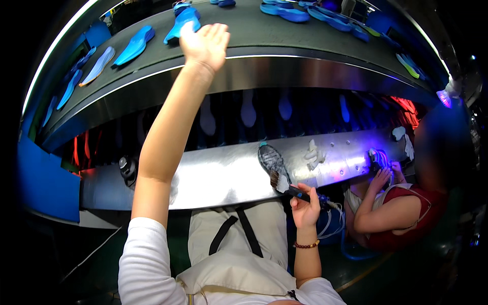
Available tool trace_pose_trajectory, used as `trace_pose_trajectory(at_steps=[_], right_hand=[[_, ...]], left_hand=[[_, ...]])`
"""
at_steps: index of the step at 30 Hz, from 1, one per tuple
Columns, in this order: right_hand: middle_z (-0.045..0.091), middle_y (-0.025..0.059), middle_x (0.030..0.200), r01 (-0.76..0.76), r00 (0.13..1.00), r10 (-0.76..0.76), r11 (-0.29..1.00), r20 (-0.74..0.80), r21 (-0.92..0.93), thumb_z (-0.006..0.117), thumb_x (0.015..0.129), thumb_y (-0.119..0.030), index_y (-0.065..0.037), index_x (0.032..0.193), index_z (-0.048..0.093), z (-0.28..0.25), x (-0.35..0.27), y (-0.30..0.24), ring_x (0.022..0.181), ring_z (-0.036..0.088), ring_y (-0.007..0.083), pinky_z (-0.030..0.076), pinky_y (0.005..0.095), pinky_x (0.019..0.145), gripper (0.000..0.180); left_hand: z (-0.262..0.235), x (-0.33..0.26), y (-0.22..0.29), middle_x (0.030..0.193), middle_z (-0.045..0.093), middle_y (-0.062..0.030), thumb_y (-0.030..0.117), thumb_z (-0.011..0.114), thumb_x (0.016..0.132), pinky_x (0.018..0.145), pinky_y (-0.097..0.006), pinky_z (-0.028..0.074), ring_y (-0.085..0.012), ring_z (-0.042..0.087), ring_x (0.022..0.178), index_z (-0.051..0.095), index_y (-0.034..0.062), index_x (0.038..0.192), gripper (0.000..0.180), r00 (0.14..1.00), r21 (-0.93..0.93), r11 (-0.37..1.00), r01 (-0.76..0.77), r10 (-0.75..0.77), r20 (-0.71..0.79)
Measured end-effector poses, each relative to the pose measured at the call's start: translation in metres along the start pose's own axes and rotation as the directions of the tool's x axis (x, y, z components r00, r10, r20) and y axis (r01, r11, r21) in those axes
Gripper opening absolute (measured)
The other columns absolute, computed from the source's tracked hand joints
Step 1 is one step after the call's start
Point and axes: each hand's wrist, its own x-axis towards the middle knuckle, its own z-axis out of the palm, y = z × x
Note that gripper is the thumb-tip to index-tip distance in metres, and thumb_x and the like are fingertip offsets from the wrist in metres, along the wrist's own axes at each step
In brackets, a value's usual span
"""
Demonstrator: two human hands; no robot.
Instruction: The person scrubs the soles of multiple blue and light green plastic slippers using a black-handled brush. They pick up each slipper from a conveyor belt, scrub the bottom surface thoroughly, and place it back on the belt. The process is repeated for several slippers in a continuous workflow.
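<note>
My left hand [206, 47] reaches far forward over the dark conveyor belt. Its fingers are stretched out and hold nothing that shows. Beside its fingertips and thumb lies a blue shoe sole [182, 24]; whether the hand touches it I cannot tell. My right hand [306, 207] is closed round the dark handle of a brush [298, 193], low at the front edge of the metal bench. The brush's brown and white head rests at the near end of a black shoe sole [272, 158], which lies on the bench; whether they touch is hard to make out.
Several blue soles [134, 47] lie along the conveyor [244, 38]. White scraps [315, 155] and a black round-topped device [128, 169] sit on the bench [218, 175]. At right, a co-worker in a red top [401, 213] handles a shoe [378, 158].
</note>
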Motion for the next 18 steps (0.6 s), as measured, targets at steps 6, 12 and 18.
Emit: trace_pose_trajectory(at_steps=[6, 12, 18], right_hand=[[0.054, 0.016, 0.11, 0.012, 1.0, -0.012, 1.0, 0.004, -0.013, 0.048, 0.085, -0.005, 0.004, 0.109, 0.05, -0.011, 0.016, -0.003, 0.085, 0.057, 0.0176, 0.044, 0.025, 0.072, 0.027], [0.056, 0.017, 0.104, 0.044, 0.999, -0.043, 0.996, -0.024, 0.073, 0.05, 0.079, 0.006, 0.003, 0.105, 0.052, -0.03, 0.032, -0.002, 0.083, 0.056, 0.019, 0.046, 0.0264, 0.074, 0.026], [0.058, 0.0171, 0.1, -0.066, 0.997, 0.069, 0.996, -0.047, 0.06, 0.052, 0.077, 0.006, 0.002, 0.099, 0.054, -0.056, 0.035, -0.001, 0.076, 0.059, 0.0194, 0.049, 0.0275, 0.069, 0.022]], left_hand=[[0.056, 0.057, -0.081, 0.131, 0.033, -0.0222, 0.035, 0.05, 0.08, 0.103, -0.036, 0.023, -0.0281, 0.032, 0.123, 0.032, -0.0064, 0.126, 0.064, 0.977, 0.846, 0.528, -0.077, -0.127, 0.168], [0.098, 0.127, -0.145, 0.106, 0.055, -0.0244, 0.02, 0.054, 0.069, 0.088, -0.037, 0.04, -0.0328, 0.052, 0.103, 0.056, -0.0064, 0.101, 0.042, 0.933, 0.934, -0.086, -0.346, 0.078, 0.352], [0.091, 0.189, -0.187, 0.13, 0.036, -0.0166, 0.015, 0.046, 0.076, 0.099, -0.043, 0.026, -0.0309, 0.034, 0.121, 0.033, 0.011, 0.129, 0.055, 0.597, 0.635, -0.374, -0.676, 0.227, 0.769]])
